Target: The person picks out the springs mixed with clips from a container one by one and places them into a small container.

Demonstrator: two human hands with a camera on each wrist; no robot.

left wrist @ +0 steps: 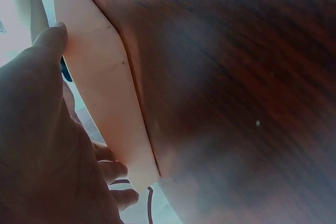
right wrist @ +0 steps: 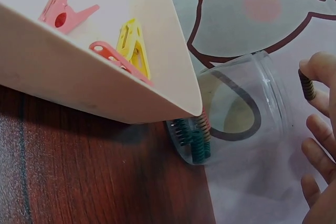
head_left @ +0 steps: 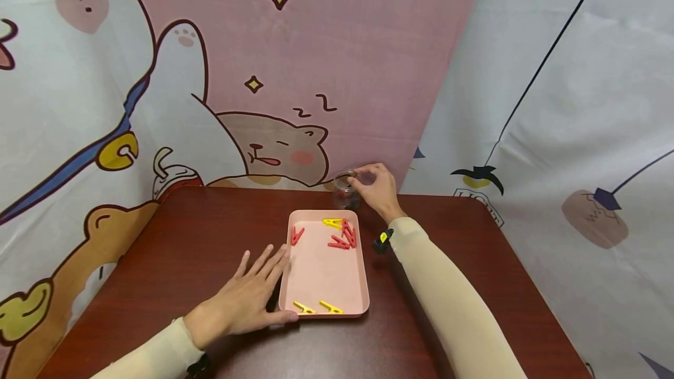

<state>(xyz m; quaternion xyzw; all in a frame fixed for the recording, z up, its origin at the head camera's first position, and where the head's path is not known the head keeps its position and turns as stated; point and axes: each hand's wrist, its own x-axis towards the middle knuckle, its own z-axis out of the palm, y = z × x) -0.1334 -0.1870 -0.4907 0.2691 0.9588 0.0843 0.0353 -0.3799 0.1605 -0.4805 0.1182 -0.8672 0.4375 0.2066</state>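
Observation:
Between thumb and forefinger, my right hand (head_left: 380, 192) pinches a small brown ribbed coil (right wrist: 307, 85), just outside the mouth of a clear jar (right wrist: 273, 95). Several similar coils (right wrist: 198, 142), green, dark and reddish-brown, lie at the jar's bottom. My left hand (head_left: 237, 306) is spread along the left side of a shallow pink tray (head_left: 323, 279), thumb at the near corner and fingertips at the rim. Inside the tray, red clothespins (head_left: 339, 243) and a yellow clothespin (head_left: 332, 223) lie toward the far end. Two more yellow clothespins (head_left: 331, 307) lie along its near edge.
The jar stands behind the tray, close to the far edge of the dark wooden table (head_left: 221, 227). A cartoon-printed cloth (head_left: 358, 63) hangs directly behind the table. A lone red clothespin (head_left: 297, 235) lies by the tray's far left side.

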